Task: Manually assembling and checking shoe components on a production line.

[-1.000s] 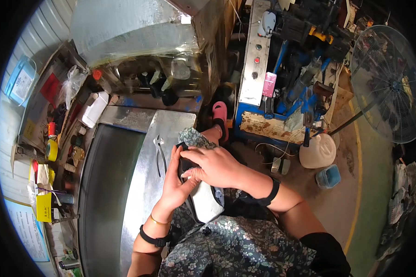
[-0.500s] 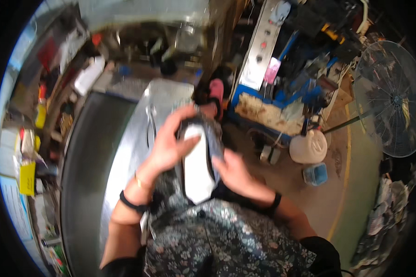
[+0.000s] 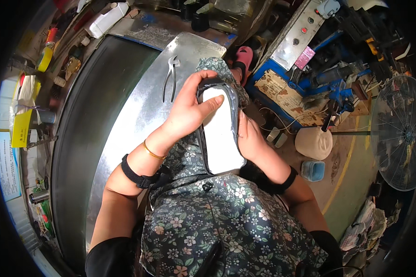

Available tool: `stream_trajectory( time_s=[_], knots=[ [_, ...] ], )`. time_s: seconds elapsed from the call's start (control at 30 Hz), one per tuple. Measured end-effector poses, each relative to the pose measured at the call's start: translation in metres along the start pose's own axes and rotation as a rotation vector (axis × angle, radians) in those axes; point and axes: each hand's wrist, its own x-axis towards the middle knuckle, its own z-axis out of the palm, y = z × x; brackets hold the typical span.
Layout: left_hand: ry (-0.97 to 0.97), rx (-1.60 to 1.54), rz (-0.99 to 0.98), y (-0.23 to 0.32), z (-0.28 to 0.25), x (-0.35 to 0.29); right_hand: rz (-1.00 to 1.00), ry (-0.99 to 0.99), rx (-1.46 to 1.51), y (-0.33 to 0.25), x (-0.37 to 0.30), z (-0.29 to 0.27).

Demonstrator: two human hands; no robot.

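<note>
A dark shoe upper (image 3: 204,147) lies over my lap with its underside up, its edge folded around a white insole board (image 3: 221,138). My left hand (image 3: 189,104) grips its far end, the thumb pressed on the white board and the fingers curled over the dark rim. Along the right side, my right hand (image 3: 254,141) holds the upper's edge; some of its fingers are hidden beneath. Metal pliers (image 3: 172,76) rest on the shiny metal plate (image 3: 125,115), beyond my left hand and apart from it.
A dark belt (image 3: 85,138) runs along the left of the plate. Farther right stand a blue machine with a button panel (image 3: 296,39), a white jug (image 3: 314,142), a blue tub (image 3: 313,171) and a caged fan (image 3: 402,134). A pink shoe (image 3: 245,57) shows beyond my lap.
The whole view has shifted, with the bench and machine sliding across it, and is now sharper. Both hands still hold the shoe upper, white board upward.
</note>
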Motion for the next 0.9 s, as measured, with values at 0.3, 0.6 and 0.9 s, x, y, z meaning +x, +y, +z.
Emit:
stream_trajectory(
  time_s=[0.3, 0.6, 0.9],
  knots=[
    [0.056, 0.163, 0.066, -0.012, 0.004, 0.024, 0.062, 0.077, -0.378, -0.021, 0.015, -0.013],
    [0.313, -0.785, -0.028, 0.001, -0.001, -0.002, -0.058, -0.06, 0.419, -0.022, -0.005, 0.008],
    [0.188, 1.166, 0.083, 0.024, -0.019, -0.025, -0.071, 0.154, 0.185, -0.035, -0.013, 0.062]
  ],
)
